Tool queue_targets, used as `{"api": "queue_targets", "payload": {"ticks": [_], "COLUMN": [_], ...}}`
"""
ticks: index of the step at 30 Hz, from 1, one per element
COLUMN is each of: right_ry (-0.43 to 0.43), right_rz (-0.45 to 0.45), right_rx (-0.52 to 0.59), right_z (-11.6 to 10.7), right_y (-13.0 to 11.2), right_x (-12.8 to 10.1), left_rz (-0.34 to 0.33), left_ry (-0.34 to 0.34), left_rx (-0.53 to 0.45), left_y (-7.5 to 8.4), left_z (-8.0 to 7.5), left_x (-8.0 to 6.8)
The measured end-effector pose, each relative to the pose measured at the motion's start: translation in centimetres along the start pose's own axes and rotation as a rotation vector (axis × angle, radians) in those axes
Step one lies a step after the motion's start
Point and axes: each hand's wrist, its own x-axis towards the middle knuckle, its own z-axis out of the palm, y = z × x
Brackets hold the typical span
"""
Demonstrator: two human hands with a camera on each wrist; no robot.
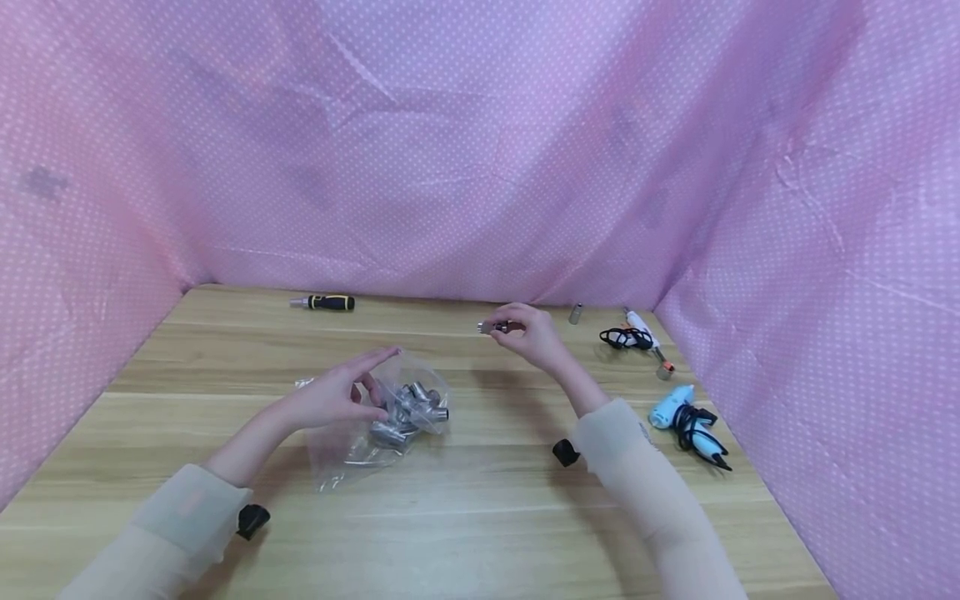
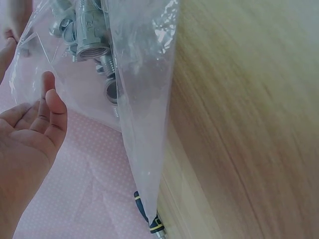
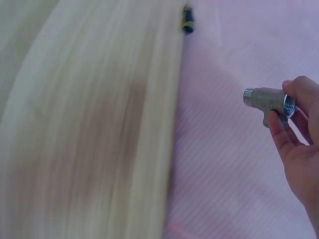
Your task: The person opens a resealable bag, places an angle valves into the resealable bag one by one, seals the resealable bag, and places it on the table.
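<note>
right hand point(image 1: 529, 332) pinched a rigid, seemingly heavy threaded metal fitting point(image 3: 268, 101) by its body, while left hand point(image 1: 339, 397), fingers relaxed, touched the limp plastic bag point(image 1: 390, 417).

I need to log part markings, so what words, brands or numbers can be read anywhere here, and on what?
None can be read.
Fitting pinched by the right hand: no marking shows.
Fittings in the plastic bag by the left hand: raised marks on one, too blurred to read.
Screwdriver, glue gun: too small to tell.
</note>
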Motion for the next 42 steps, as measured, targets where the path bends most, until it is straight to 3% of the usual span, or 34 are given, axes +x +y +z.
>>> {"api": "queue_targets", "payload": {"ticks": [8, 19, 31, 37, 42], "right_ry": [-0.013, -0.045, -0.143, -0.200, -0.242], "right_rz": [-0.142, -0.301, -0.266, -0.275, -0.249], "right_rx": [0.049, 0.119, 0.091, 0.041, 0.109], "right_z": [0.7, 3.9, 7.5, 9.3, 9.7], "right_y": [-4.0, -6.5, -6.7, -6.5, -6.2], "right_x": [-1.1, -1.7, -1.4, -1.0, -1.3], "left_rz": [0.002, 0.016, -0.041, -0.009, 0.006], "left_ry": [0.034, 0.113, 0.167, 0.157, 0.167], "left_rx": [0.005, 0.016, -0.021, -0.041, -0.028], "left_y": [0.1, -0.2, -0.2, -0.3, -0.5], "left_z": [0.3, 1.0, 1.9, 1.9, 1.8], "left_x": [-0.1, 0.3, 0.7, 0.7, 0.6]}}
